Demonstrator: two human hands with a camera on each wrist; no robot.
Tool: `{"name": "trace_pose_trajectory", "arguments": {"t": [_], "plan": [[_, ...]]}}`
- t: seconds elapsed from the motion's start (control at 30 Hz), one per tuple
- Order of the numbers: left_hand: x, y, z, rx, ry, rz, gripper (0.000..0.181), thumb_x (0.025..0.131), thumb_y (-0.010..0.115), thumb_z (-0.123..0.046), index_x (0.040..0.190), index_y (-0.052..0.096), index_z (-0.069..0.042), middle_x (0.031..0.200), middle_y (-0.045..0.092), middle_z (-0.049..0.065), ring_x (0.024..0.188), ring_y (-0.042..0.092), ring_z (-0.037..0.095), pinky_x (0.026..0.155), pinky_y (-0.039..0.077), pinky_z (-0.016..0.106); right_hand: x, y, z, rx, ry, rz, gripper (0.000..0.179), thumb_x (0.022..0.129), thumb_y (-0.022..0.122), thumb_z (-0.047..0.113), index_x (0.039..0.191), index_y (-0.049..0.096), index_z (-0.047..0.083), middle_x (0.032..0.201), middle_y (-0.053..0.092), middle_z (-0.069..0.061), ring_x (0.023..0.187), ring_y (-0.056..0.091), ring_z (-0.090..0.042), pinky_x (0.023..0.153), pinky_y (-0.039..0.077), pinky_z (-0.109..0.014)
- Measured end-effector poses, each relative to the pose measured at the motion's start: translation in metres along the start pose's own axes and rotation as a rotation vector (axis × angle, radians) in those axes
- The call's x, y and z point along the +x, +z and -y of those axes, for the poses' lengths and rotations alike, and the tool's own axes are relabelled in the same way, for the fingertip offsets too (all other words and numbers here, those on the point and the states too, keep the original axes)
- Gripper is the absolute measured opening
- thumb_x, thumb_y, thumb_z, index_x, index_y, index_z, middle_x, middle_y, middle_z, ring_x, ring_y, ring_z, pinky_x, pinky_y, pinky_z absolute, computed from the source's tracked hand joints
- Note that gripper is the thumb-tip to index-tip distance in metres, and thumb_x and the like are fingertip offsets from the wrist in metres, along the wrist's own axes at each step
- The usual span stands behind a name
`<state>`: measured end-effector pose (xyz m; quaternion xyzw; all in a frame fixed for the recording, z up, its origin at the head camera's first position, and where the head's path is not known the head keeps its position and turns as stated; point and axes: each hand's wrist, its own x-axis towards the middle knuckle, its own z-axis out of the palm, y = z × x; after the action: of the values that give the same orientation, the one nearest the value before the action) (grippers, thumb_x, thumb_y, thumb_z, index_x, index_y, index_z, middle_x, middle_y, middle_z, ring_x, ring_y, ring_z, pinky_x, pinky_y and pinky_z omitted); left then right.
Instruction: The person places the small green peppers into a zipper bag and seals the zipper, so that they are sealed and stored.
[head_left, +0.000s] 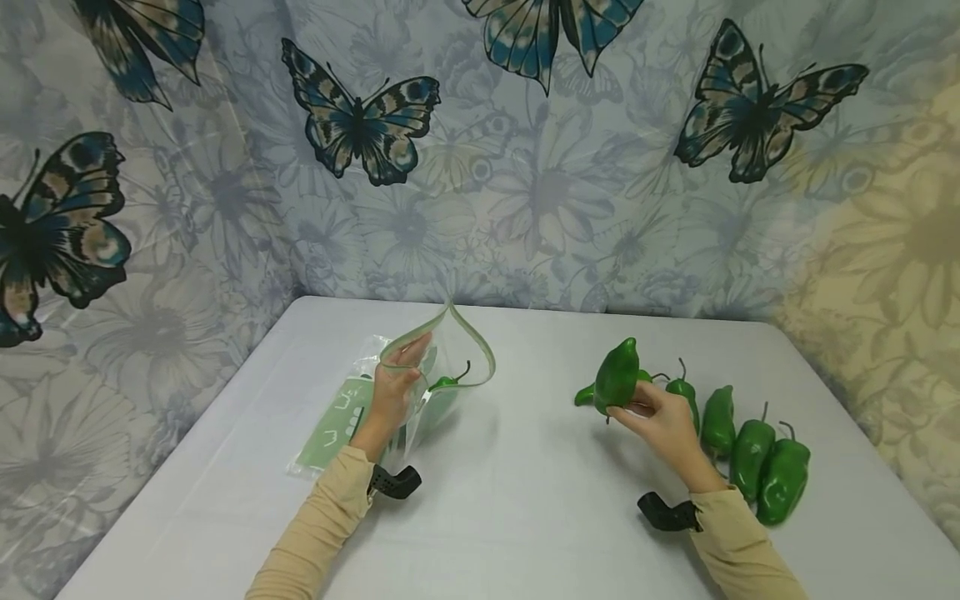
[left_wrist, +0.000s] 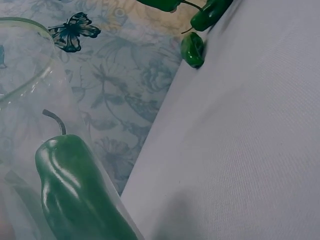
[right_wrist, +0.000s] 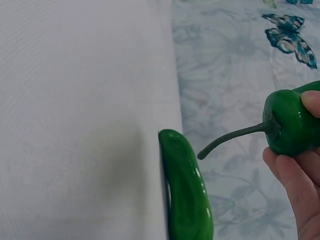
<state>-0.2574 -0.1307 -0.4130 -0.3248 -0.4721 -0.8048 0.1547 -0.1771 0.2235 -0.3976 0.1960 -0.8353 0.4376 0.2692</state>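
My left hand (head_left: 392, 392) holds a clear plastic bag (head_left: 491, 358) by its mouth, which gapes in a pointed loop with a pale green rim. Inside that bag lies a green pepper (left_wrist: 80, 190); its curved stem points up toward the opening. On the right, my right hand (head_left: 667, 425) pinches another green pepper (head_left: 617, 379) between thumb and fingers, raised over the table. The right wrist view shows this pepper's stem end (right_wrist: 282, 125), the long stem pointing left. Below it, a long green pepper (right_wrist: 186, 190) rests on the table.
Several green peppers lie on the right side of the white table (head_left: 540, 517), among them one near the front (head_left: 783, 483). A flat green-and-clear package (head_left: 333, 425) lies under the left hand. Butterfly-patterned cloth (head_left: 540, 200) hangs behind the table.
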Motion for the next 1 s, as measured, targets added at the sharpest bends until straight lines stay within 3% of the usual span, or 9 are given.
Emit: {"name": "trace_pose_trajectory", "arguments": {"t": [0.17,0.43,0.8,1.0], "plan": [[-0.001,-0.001,0.0,-0.003,-0.006,-0.011,0.06,0.073,0.072,-0.035,0.117,0.052,-0.001,0.117,0.056,0.007,0.115,0.046,0.02,0.102,0.024,0.037,0.001,0.002,-0.011,0.028,0.011,-0.015,0.035,0.061,0.075,-0.013,0.094,0.062,-0.008,0.077,0.064,-0.014,0.075,0.057,0.005,0.064,0.05,-0.019],[0.001,-0.004,0.002,0.015,-0.009,0.002,0.068,0.071,0.072,-0.036,0.118,0.049,0.007,0.117,0.057,0.008,0.115,0.046,0.022,0.102,0.024,0.037,0.004,0.006,0.008,0.092,0.02,-0.037,0.029,0.06,0.074,-0.017,0.084,0.061,-0.007,0.071,0.062,-0.016,0.069,0.059,-0.001,0.062,0.051,-0.018],[0.0,0.0,0.0,0.024,-0.034,-0.003,0.071,0.071,0.073,-0.036,0.12,0.047,0.01,0.117,0.056,0.008,0.116,0.045,0.022,0.103,0.022,0.039,0.004,0.009,-0.017,0.09,0.075,-0.07,0.026,0.064,0.076,-0.006,0.086,0.061,-0.004,0.073,0.062,-0.01,0.068,0.059,0.001,0.062,0.05,-0.016],[-0.001,0.0,0.001,0.023,-0.029,-0.008,0.076,0.071,0.073,-0.035,0.119,0.043,0.015,0.117,0.056,0.009,0.115,0.046,0.022,0.103,0.024,0.038,0.006,0.012,-0.013,0.022,0.056,-0.077,0.031,0.062,0.077,-0.003,0.087,0.06,0.0,0.074,0.061,-0.005,0.071,0.058,-0.003,0.063,0.05,-0.016]]}}
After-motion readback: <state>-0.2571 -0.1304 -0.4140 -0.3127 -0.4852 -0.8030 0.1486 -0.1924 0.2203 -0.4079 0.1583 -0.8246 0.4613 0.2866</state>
